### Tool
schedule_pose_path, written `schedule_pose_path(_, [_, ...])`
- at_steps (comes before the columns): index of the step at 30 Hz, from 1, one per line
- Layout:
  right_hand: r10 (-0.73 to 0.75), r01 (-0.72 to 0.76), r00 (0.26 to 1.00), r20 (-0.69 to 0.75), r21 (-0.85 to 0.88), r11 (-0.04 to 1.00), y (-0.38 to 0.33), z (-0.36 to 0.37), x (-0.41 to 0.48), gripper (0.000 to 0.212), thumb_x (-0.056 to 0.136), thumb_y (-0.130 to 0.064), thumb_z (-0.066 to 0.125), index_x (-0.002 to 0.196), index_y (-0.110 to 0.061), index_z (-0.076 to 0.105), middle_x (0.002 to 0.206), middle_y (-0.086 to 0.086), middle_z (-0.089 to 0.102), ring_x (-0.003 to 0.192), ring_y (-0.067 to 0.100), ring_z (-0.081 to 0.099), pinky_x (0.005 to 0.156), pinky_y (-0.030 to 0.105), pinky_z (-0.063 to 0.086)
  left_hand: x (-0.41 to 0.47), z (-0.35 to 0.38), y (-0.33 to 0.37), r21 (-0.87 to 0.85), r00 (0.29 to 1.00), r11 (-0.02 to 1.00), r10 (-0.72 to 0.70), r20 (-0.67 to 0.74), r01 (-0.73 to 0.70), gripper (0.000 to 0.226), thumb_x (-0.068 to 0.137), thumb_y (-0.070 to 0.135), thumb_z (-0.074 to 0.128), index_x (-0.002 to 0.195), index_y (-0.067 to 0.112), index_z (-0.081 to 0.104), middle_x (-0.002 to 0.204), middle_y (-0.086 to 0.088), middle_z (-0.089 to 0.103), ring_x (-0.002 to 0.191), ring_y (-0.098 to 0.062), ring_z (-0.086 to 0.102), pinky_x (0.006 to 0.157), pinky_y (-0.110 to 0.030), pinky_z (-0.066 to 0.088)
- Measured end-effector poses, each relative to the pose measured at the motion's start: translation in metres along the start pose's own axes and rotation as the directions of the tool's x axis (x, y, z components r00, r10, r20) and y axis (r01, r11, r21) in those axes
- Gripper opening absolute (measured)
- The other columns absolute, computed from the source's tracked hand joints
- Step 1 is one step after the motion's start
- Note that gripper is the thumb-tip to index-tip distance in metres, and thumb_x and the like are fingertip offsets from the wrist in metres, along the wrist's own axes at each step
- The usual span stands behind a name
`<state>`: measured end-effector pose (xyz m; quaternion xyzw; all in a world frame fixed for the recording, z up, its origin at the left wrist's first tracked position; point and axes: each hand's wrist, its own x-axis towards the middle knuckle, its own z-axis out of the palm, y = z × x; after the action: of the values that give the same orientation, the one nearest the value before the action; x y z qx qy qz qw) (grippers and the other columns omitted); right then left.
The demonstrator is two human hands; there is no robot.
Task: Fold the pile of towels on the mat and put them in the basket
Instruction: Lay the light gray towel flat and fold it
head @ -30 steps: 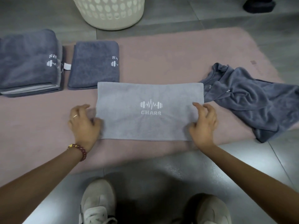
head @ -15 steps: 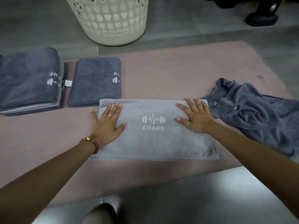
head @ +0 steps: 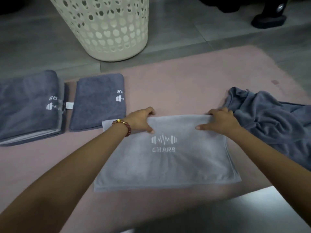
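A light grey towel (head: 165, 162) with a dumbbell logo and "CHARS" lies half-folded on the pink mat (head: 185, 84). My left hand (head: 142, 119) grips its far edge at the left, thumb on top and fingers curled over the edge. My right hand (head: 222, 121) grips the same far edge at the right. A crumpled dark grey towel (head: 272, 125) lies on the mat to the right. Two folded dark towels sit at the left: a small one (head: 99, 101) and a thicker stack (head: 28, 105). The cream perforated basket (head: 107, 27) stands on the floor beyond the mat.
Grey floor tiles surround the mat. A black stand foot (head: 269, 21) sits at the top right. Bare mat stretches between the basket and the light towel.
Both hands slid from lying flat on the towel up to its far edge and curled round it. The view moved closer and forward.
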<state>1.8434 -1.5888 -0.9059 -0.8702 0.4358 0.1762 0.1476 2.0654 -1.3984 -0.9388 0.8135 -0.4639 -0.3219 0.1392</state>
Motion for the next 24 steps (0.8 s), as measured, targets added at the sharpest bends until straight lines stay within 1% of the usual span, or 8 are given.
schedule_pose_path(3, [-0.048,0.068,0.997,-0.065,0.373,0.925,0.012,0.008,-0.001,0.051,0.075,-0.038,0.076,0.116,-0.015,0.057,0.125,0.013,0.038,0.120,0.029,0.038,0.101,0.036,0.036,0.003,0.004,-0.004,-0.059,0.998,0.997,0.058,0.014,-0.057,0.057,0.063,0.015,0.084,0.111,0.018,0.053,0.109,-0.002,0.053,0.102,-0.022,0.054,0.091,-0.033,0.044])
schedule_pose_path(5, [-0.086,0.206,0.972,-0.218,0.618,0.759,0.022,0.015,-0.005,0.027,0.075,-0.011,0.076,0.096,-0.011,0.059,0.102,0.006,0.053,0.097,0.022,0.050,0.081,0.032,0.044,0.001,0.009,-0.008,-0.001,0.995,0.995,0.097,-0.030,-0.097,0.053,0.064,0.021,0.084,0.110,0.016,0.058,0.106,-0.003,0.052,0.101,-0.024,0.054,0.090,-0.033,0.044])
schedule_pose_path(9, [-0.003,0.097,0.994,-0.105,0.904,0.416,0.046,0.026,-0.020,0.044,0.073,-0.007,0.077,0.109,-0.009,0.050,0.106,0.004,0.058,0.093,0.020,0.057,0.069,0.026,0.050,-0.010,0.007,-0.002,0.163,0.991,0.980,0.121,-0.056,-0.110,0.055,0.072,0.031,0.077,0.120,0.017,0.053,0.117,0.001,0.052,0.108,-0.017,0.053,0.083,-0.026,0.041])
schedule_pose_path(13, [-0.136,-0.040,0.978,0.155,0.790,0.612,0.066,0.035,-0.040,0.039,0.070,-0.031,0.081,0.101,-0.011,0.068,0.096,0.004,0.072,0.089,0.023,0.068,0.068,0.031,0.052,-0.015,0.000,0.009,0.232,0.993,0.966,0.119,0.000,-0.116,0.080,0.074,0.028,0.073,0.139,0.035,0.027,0.137,0.011,0.047,0.116,-0.015,0.052,0.089,-0.031,0.044])
schedule_pose_path(16, [-0.128,0.141,0.989,-0.069,0.674,0.725,0.062,0.047,-0.050,0.040,0.077,-0.035,0.072,0.108,-0.012,0.063,0.104,0.004,0.069,0.096,0.023,0.064,0.083,0.043,0.052,-0.017,0.000,0.010,0.073,0.979,0.979,0.182,0.088,-0.189,0.087,0.077,0.012,0.068,0.141,0.037,0.015,0.143,0.005,0.033,0.125,-0.017,0.043,0.100,-0.036,0.041])
schedule_pose_path(18, [-0.071,0.176,0.982,-0.175,0.713,0.679,0.053,0.050,-0.059,0.027,0.089,-0.020,0.063,0.111,-0.008,0.056,0.106,0.008,0.064,0.099,0.024,0.060,0.085,0.042,0.049,-0.018,-0.001,0.012,-0.061,0.979,0.981,0.190,0.073,-0.186,0.071,0.082,0.004,0.063,0.135,0.026,0.022,0.131,0.000,0.038,0.117,-0.015,0.045,0.101,-0.030,0.040])
schedule_pose_path(21, [-0.077,0.330,0.937,-0.342,0.789,0.518,0.039,0.043,-0.078,0.014,0.094,-0.014,0.054,0.101,-0.024,0.050,0.098,-0.006,0.059,0.089,-0.003,0.056,0.077,0.024,0.042,-0.023,-0.010,0.016,-0.275,0.990,0.952,0.139,-0.002,-0.134,0.052,0.082,-0.001,0.065,0.121,0.020,0.036,0.108,0.008,0.051,0.094,-0.008,0.054,0.078,-0.008,0.044])
schedule_pose_path(24, [-0.126,0.521,0.827,-0.548,0.661,0.540,0.032,0.015,-0.088,0.018,0.093,-0.017,0.052,0.094,-0.034,0.045,0.088,-0.022,0.055,0.079,-0.012,0.051,0.072,0.008,0.039,-0.036,-0.030,0.020,-0.400,0.993,0.909,0.097,-0.073,-0.118,0.045,0.079,-0.007,0.067,0.113,0.017,0.050,0.097,0.004,0.060,0.079,0.004,0.061,0.070,-0.006,0.045])
